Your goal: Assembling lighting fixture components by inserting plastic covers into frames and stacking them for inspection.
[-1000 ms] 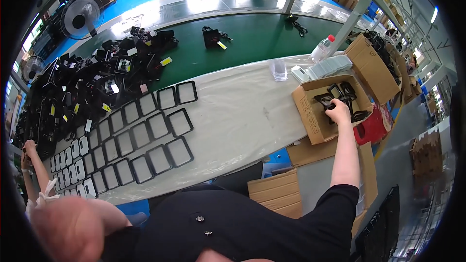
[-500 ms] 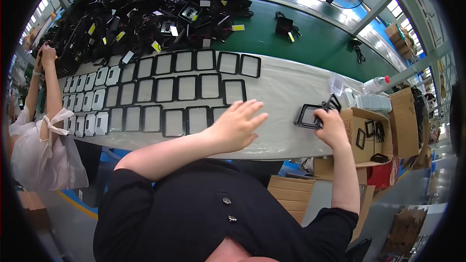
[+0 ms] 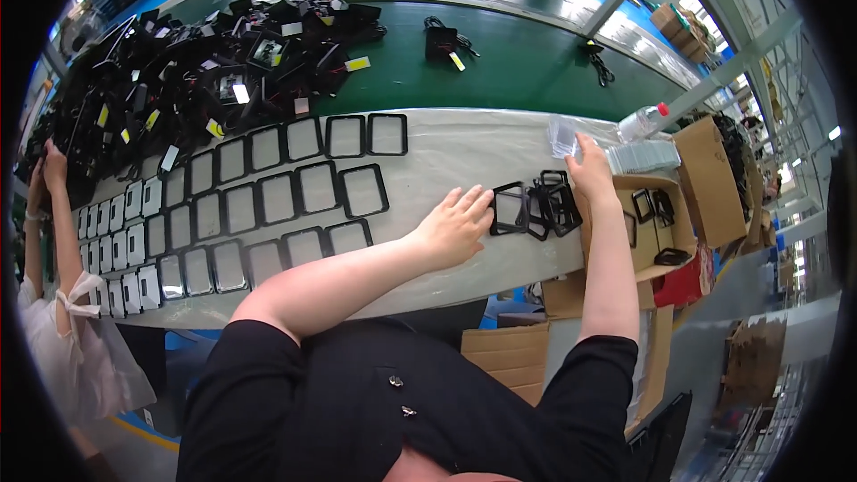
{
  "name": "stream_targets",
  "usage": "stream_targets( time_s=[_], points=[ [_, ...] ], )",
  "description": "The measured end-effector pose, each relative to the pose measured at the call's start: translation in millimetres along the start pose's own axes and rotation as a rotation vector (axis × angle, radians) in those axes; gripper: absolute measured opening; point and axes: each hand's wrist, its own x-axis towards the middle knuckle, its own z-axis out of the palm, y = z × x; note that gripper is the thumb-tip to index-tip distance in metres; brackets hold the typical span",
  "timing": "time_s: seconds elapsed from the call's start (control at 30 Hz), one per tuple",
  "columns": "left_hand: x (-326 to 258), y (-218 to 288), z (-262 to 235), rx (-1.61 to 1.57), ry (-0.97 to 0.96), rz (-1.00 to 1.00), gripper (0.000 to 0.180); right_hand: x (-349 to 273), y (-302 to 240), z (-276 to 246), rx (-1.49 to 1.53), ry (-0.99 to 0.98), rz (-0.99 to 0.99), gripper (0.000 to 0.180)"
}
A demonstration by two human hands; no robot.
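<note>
Left hand is lying flat with fingers spread on the white-covered worktop, fingertips touching a loose black rectangular frame, not gripping anything. Right hand is open too, resting by the small pile of black frames just beside the open cardboard box. Rows of black-framed glass panels lie further left, where another person's arms reach in.

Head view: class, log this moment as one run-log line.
left hand: on black frame | right hand: by frame stack | table
</note>
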Motion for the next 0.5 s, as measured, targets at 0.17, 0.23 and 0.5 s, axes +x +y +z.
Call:
stream_targets(
  time_s=[0.17, 0.23, 0.5],
  points=[
    [-14.0, -1.7, -3.2, -0.13, 0.021, -0.058, 0.058, 25.9, -5.0, 28.9, -0.212, 0.06, 0.058, 0.059],
    [-11.5, 0.6, -1.5, -0.176, 0.062, -0.095, 0.06, 24.9, -7.0, 28.2, -0.237, 0.037, 0.081, 0.051],
    [-7.2, 9.1, -7.4, -0.581, 0.312, -0.463, 0.02, 16.7, 0.3, 24.3, -0.206, 0.408, -0.13, 0.023]
  ],
)
